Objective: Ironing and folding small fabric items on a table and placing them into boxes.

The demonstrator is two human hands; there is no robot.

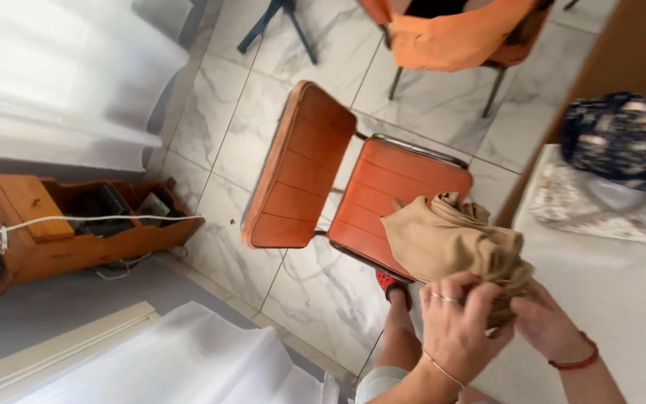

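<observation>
A tan, crumpled piece of cloth (450, 239) is bunched up in front of me, over the edge of an orange chair seat. My left hand (457, 322), with rings and a thin bracelet, grips the cloth's lower end. My right hand (551, 325), with a red band at the wrist, holds the same bundle from the right side, fingers tucked under the fabric. Below the hands my leg and a red shoe (392, 284) show on the marble floor.
An orange padded chair (300, 172) with a metal frame stands on the tiled floor. A second chair draped in orange cloth (450, 37) is farther back. A table with a pale floral cloth (600, 209) and a dark patterned bag (622, 138) is at right. A wooden shelf unit (61, 232) and white curtains (61, 75) are at left.
</observation>
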